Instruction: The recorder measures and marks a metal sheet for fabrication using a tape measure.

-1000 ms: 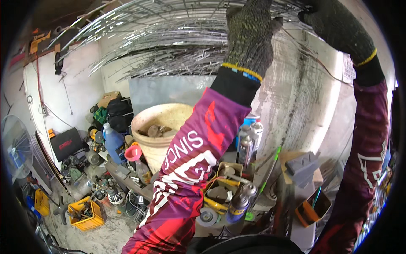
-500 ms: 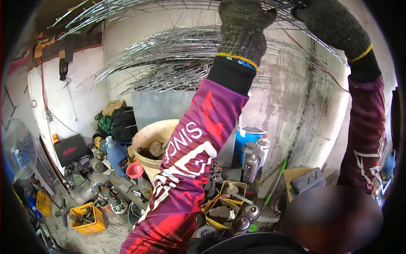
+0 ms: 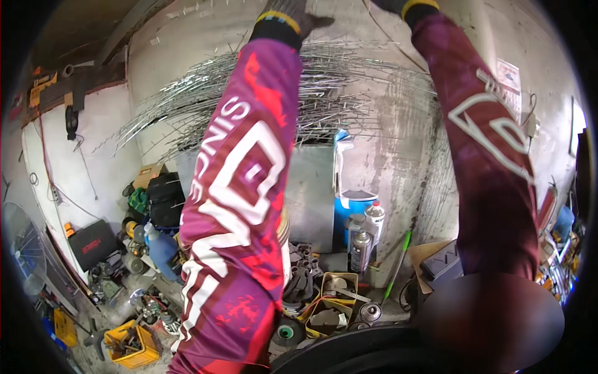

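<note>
My left hand [image 3: 298,14], in a dark knitted glove with a yellow cuff edge, is raised to the upper edge of the view. Its thumb stretches out to the right, apart from the hand; the other fingers are mostly cut off. To its right, my right hand [image 3: 392,5] wears a like glove, and its fingers lie beyond the upper edge. Nothing held shows in either hand. Below them, a stack of thin metal wire mesh [image 3: 187,93] sticks out along the wall, partly hidden behind my left sleeve.
Under the mesh stands a grey metal panel [image 3: 311,193]. Beside it are a blue container [image 3: 349,212] and spray cans [image 3: 360,250]. Yellow bins [image 3: 330,315] and a yellow crate [image 3: 134,349] hold parts. A fan [image 3: 28,255] stands far left, a dark case [image 3: 93,244] nearby.
Both hands have moved up and left in the view, and are now mostly cut off. The upper wire mesh that was at the hands is no longer seen there.
</note>
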Demonstrator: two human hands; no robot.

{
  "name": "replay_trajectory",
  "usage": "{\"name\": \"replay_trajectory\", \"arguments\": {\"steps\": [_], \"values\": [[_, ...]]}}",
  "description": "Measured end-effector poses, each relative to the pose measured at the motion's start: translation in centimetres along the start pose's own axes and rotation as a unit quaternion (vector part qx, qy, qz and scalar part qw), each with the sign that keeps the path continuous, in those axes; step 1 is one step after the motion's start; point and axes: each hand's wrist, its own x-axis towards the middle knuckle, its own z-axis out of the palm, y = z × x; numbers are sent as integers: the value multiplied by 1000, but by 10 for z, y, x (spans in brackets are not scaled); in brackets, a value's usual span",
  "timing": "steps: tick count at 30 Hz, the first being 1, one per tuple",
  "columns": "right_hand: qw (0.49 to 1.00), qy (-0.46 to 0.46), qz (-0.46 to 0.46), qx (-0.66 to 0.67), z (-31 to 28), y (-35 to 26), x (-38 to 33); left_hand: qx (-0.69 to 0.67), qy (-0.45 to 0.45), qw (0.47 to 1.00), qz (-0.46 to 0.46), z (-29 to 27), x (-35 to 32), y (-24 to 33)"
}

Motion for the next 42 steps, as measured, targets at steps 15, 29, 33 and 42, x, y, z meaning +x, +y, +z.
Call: {"name": "replay_trajectory", "arguments": {"steps": [15,29,33,42], "values": [[959,-188,155,146,111,-37,-155,-218,-148,957,-125,19,-85,-28],[966,-217,110,87,104,-38,-157,191,-183,961,76,-23,-39,-58],[968,-204,115,89,103,-34,-160,135,-220,953,-156,-21,-56,-18],[971,-104,198,88,97,-38,-159,188,-254,939,-134,-6,-83,4]]}}
